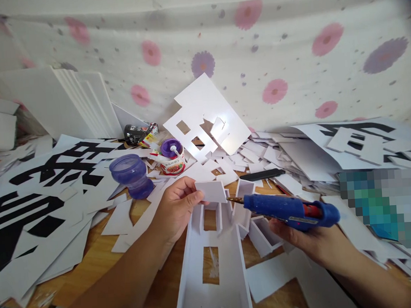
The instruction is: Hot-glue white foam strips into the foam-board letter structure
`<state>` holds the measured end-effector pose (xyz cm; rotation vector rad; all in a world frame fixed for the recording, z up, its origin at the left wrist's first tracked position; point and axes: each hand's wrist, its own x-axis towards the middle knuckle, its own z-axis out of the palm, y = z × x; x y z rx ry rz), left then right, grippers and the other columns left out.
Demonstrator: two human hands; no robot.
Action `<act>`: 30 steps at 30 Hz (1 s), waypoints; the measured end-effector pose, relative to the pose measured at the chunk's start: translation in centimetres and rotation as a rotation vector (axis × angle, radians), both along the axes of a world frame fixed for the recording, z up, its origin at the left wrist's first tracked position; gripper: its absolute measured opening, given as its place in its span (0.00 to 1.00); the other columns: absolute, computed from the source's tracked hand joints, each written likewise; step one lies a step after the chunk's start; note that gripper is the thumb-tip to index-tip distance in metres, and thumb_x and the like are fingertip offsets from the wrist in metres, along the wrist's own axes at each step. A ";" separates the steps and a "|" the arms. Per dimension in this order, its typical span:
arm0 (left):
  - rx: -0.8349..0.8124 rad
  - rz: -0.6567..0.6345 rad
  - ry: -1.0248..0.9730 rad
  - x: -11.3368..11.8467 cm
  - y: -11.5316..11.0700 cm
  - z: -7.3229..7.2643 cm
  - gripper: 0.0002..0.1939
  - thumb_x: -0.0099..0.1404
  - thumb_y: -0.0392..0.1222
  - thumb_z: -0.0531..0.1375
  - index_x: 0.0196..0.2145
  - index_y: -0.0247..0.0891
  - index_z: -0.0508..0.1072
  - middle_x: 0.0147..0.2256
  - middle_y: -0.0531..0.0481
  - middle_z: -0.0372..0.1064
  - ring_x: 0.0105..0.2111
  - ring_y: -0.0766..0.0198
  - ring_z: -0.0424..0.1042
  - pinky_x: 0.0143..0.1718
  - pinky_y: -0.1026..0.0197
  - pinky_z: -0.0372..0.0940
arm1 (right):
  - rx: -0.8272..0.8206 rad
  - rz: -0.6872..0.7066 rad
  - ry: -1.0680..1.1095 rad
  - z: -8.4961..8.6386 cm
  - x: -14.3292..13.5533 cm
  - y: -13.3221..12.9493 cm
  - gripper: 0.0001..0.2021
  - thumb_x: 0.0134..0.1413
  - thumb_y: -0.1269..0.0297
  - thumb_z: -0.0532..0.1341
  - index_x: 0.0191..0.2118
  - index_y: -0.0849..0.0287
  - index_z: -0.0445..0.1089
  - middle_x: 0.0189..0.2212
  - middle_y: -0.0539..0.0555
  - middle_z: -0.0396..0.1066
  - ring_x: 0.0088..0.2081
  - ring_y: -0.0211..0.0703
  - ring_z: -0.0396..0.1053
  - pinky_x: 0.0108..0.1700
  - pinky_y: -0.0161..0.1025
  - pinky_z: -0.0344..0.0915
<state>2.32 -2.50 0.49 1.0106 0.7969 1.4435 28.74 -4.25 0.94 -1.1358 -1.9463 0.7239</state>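
Between the thumb and fingers of my left hand [176, 209] is a small white foam board piece [210, 192]. My right hand [312, 245] grips a blue hot glue gun [282, 209], its nozzle pointing left at the right edge of that piece. Below both hands lies a long white foam board frame [196, 284] with raised side walls and rectangular openings. The held piece is just above the frame's far end; whether they touch I cannot tell. Small white box-shaped parts [264, 236] sit to the right of the frame, partly behind my right hand.
A purple cup [130, 175] stands at the left, near a printed tub [173, 163]. A black cutter [262, 174] lies beyond the glue gun. Sheets with black characters [25, 221] and white offcuts [261, 155] cover much of the wooden table [91, 282]. White boards [66, 102] lean against the back.
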 end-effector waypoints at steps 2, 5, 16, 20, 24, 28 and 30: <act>-0.007 -0.005 -0.025 -0.1 0.1 -0.1 0.11 0.50 0.41 0.72 0.27 0.36 0.74 0.27 0.51 0.74 0.27 0.66 0.71 0.32 0.64 0.69 | -0.008 0.000 -0.010 0.1 0.0 0.0 0.09 0.56 0.58 0.61 0.27 0.53 0.71 0.26 0.52 0.74 0.29 0.45 0.73 0.28 0.36 0.72; -0.022 -0.010 -0.053 -0.1 0.1 -0.2 0.11 0.50 0.40 0.72 0.27 0.36 0.74 0.27 0.52 0.74 0.28 0.68 0.71 0.33 0.65 0.70 | 0.001 0.031 -0.031 0.3 0.0 0.2 0.10 0.56 0.57 0.61 0.26 0.53 0.69 0.24 0.51 0.73 0.27 0.44 0.72 0.27 0.38 0.71; -0.106 0.017 -0.123 0.0 0.2 -0.6 0.12 0.51 0.39 0.72 0.30 0.38 0.74 0.30 0.53 0.72 0.32 0.67 0.70 0.37 0.63 0.69 | 0.017 0.009 0.008 0.2 0.2 0.4 0.12 0.56 0.57 0.61 0.24 0.54 0.67 0.25 0.53 0.73 0.27 0.45 0.72 0.30 0.40 0.72; -0.115 0.038 -0.053 0.0 0.0 -0.5 0.13 0.49 0.41 0.72 0.30 0.37 0.75 0.28 0.53 0.72 0.30 0.68 0.69 0.37 0.65 0.65 | -0.078 -0.041 0.142 0.2 -0.1 0.1 0.12 0.51 0.52 0.65 0.27 0.55 0.72 0.28 0.53 0.74 0.28 0.45 0.72 0.30 0.38 0.72; -0.088 0.058 0.029 0.0 0.0 -0.4 0.11 0.48 0.41 0.73 0.27 0.36 0.75 0.24 0.55 0.69 0.26 0.71 0.64 0.32 0.68 0.60 | -0.149 -0.042 0.255 0.4 -0.3 -0.2 0.13 0.51 0.51 0.65 0.31 0.55 0.75 0.30 0.53 0.75 0.31 0.44 0.73 0.31 0.36 0.71; -0.061 0.074 0.137 -0.1 0.1 -0.9 0.11 0.49 0.42 0.72 0.28 0.37 0.76 0.25 0.54 0.69 0.28 0.69 0.65 0.34 0.66 0.60 | -0.180 -0.028 0.264 0.3 -0.2 -0.4 0.13 0.51 0.50 0.66 0.33 0.56 0.74 0.29 0.53 0.74 0.30 0.44 0.72 0.32 0.37 0.71; -0.054 0.078 0.174 -0.3 0.1 -1.1 0.11 0.50 0.42 0.71 0.29 0.37 0.76 0.26 0.54 0.70 0.29 0.68 0.66 0.35 0.65 0.60 | -0.163 -0.033 0.259 0.2 -0.1 -0.4 0.12 0.51 0.51 0.66 0.33 0.56 0.74 0.29 0.53 0.74 0.31 0.44 0.72 0.32 0.37 0.71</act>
